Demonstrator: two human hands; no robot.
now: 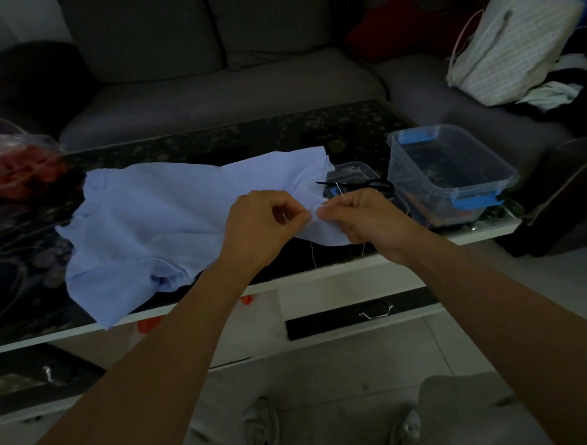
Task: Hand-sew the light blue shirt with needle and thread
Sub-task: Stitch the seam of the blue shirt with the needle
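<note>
Shirt (151, 221), light blue, crumpled, spread flat

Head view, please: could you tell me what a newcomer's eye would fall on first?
The light blue shirt, spread pale across the dark patterned table, stands out first. At its right edge the left hand pinches the fabric and the right hand holds the needle. Right of them stands a clear box with blue latches.

Dim, underexposed room; wide-angle bending at edges; slight blur at frame corners.
</note>
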